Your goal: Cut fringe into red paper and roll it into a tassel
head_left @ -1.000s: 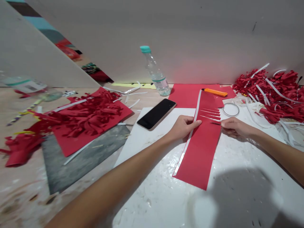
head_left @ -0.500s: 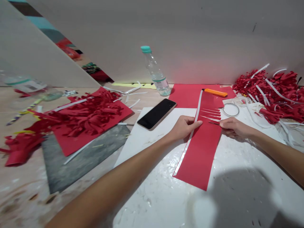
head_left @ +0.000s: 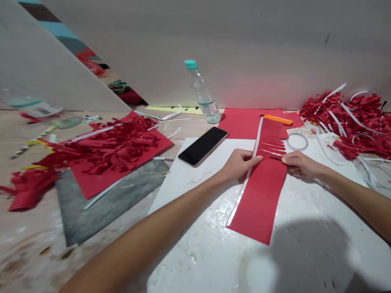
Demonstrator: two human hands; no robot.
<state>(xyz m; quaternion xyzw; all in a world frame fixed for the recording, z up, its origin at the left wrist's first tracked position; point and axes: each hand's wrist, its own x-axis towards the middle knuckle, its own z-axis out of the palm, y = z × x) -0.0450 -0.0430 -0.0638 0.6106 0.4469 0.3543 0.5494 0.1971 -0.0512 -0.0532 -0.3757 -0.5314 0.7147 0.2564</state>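
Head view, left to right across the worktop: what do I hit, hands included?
Lying bottle → grey board → phone → left hand → red strip → right hand → red fringe pile.

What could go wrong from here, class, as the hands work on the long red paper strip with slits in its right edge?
1. The thin, dark, pointed tool in the right hand points towards the left hand, its tip near the thumb; a slip might nick it.

2. The longest slit ends near the narrow white band along the left edge of the long red paper strip; overcutting could sever the strip.
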